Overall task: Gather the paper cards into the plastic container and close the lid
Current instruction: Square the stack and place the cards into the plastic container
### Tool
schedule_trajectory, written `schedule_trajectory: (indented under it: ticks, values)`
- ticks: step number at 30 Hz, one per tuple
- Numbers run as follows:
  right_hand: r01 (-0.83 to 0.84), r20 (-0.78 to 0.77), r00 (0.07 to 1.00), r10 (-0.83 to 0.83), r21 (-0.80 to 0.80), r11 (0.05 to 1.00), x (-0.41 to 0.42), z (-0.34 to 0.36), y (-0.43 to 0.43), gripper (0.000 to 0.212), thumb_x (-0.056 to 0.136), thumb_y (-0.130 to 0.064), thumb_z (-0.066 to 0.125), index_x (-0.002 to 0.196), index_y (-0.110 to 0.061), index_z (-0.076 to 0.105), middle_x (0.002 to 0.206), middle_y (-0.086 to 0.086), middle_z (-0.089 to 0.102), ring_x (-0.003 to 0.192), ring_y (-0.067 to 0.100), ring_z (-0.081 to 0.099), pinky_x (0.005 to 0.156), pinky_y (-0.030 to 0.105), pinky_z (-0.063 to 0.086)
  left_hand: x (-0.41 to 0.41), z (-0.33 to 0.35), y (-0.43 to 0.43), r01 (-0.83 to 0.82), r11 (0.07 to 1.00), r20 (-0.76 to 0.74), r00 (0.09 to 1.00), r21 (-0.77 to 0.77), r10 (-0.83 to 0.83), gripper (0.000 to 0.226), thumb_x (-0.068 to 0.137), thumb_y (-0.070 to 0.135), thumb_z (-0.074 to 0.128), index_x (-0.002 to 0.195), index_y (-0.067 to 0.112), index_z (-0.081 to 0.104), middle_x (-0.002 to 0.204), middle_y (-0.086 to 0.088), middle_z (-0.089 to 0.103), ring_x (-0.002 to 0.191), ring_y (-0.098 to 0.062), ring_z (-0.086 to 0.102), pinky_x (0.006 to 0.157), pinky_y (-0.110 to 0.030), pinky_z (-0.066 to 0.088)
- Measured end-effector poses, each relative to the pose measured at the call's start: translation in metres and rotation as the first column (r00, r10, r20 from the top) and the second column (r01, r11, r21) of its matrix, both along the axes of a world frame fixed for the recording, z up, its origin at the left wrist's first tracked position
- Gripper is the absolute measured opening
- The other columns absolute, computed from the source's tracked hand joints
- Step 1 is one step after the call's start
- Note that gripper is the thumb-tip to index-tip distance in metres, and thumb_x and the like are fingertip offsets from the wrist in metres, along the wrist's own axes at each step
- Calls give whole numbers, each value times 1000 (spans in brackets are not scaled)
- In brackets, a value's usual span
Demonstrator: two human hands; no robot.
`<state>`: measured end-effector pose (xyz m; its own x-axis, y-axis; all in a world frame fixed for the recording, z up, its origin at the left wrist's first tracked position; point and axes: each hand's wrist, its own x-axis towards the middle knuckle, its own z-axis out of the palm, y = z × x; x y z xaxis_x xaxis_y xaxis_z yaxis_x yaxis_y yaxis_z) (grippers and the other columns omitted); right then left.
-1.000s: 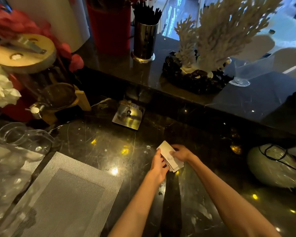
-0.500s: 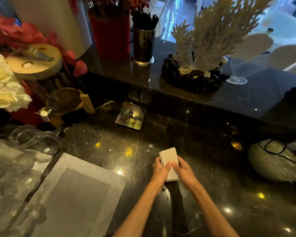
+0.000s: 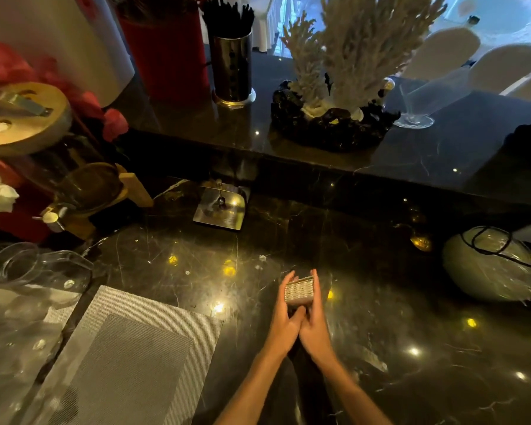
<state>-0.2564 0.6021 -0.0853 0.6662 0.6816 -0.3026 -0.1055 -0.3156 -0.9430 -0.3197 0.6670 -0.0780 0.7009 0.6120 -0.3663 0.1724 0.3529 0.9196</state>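
A stack of pale paper cards (image 3: 299,290) stands on edge just above the dark marble counter (image 3: 380,317), near the middle front. My left hand (image 3: 284,314) presses flat against its left side. On the opposite side my right hand (image 3: 314,314) presses in the same way, so the stack is squeezed between both palms. The cards' edges face me and look ribbed. A clear plastic container (image 3: 37,271) lies at the left edge, its shape hard to make out.
A grey woven placemat (image 3: 129,357) lies front left. A square metal holder (image 3: 219,207) sits behind the cards. A round pale vase with a black cord (image 3: 497,265) rests at right. A raised ledge carries a coral ornament (image 3: 350,81) and a straw holder (image 3: 232,62).
The card stack was held flat and slanted, then squared up. Now it is turned on edge between both palms, slightly nearer to me.
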Motion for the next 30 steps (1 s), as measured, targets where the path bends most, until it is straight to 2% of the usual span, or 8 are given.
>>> schedule_trajectory:
  ticks: [3, 10, 12, 14, 21, 24, 27, 30]
  values:
    - [-2, 10, 1000, 2, 0, 1000, 0, -1, -1, 98, 89, 14, 48, 150, -54, 14, 152, -29, 32, 139, -3, 39, 108, 19, 42, -1, -2, 2, 3, 1000, 27, 1000, -24, -3, 77, 87, -1, 51, 144, 48, 36, 140, 22, 52, 129, -5, 53, 106, -31, 47]
    - [34, 42, 999, -33, -30, 999, -6, 1, -2, 97, 88, 15, 53, 151, -51, 18, 149, -28, 39, 138, 1, 43, 111, 25, 42, 2, -1, -2, -56, 998, 75, 995, -26, 58, 85, 85, -12, 48, 149, 42, 31, 152, 9, 42, 136, -10, 47, 108, -29, 45]
    - [26, 82, 996, -22, -46, 999, -12, -1, -6, 95, 89, 11, 55, 153, -48, 15, 153, -21, 37, 140, 2, 40, 114, 28, 39, 3, -1, -1, -75, 997, 69, 995, -12, 76, 86, 85, -15, 46, 148, 42, 32, 156, 9, 36, 138, -8, 43, 110, -30, 44]
    - [4, 97, 995, 3, -72, 997, -17, -3, -6, 93, 91, 6, 56, 153, -48, 11, 156, -12, 37, 141, 2, 40, 115, 31, 37, 3, 0, 2, -79, 996, 33, 996, -51, 81, 83, 84, -17, 42, 143, 42, 39, 148, 3, 46, 132, -10, 50, 104, -25, 48]
    - [1, 69, 998, 4, -77, 997, -18, -4, -2, 84, 93, -5, 57, 153, -45, 13, 151, -10, 42, 135, 0, 46, 109, 20, 41, -8, -7, 12, 119, 993, -74, 990, 17, -118, 69, 93, 0, 46, 127, 60, 37, 134, 12, 54, 123, 3, 54, 98, -14, 46]
    - [-39, 29, 999, 42, -85, 996, -10, 1, -3, 75, 94, 1, 54, 152, -33, 20, 143, -5, 49, 131, 4, 50, 110, 25, 44, -8, -2, 24, 276, 956, -154, 954, 105, -258, 52, 96, 11, 53, 131, 41, 30, 136, 1, 47, 128, -9, 50, 111, -33, 42]
    - [-114, -57, 992, 110, -75, 991, 16, 10, -5, 70, 90, 7, 55, 137, -40, 34, 138, -6, 52, 132, 7, 51, 103, 16, 46, 0, 3, 41, 429, 796, -350, 890, 428, -291, 47, 94, 26, 53, 136, 24, 32, 133, -1, 45, 124, -17, 44, 106, -36, 40]
    - [-88, 22, 996, 90, -76, 993, 35, 17, -18, 90, 89, 0, 62, 154, -39, 12, 157, -18, 27, 146, -1, 27, 114, 16, 31, 1, 6, 48, 607, 369, -573, 792, 704, -210, 52, 89, 27, 57, 137, 22, 36, 126, -2, 47, 116, -22, 44, 92, -35, 39]
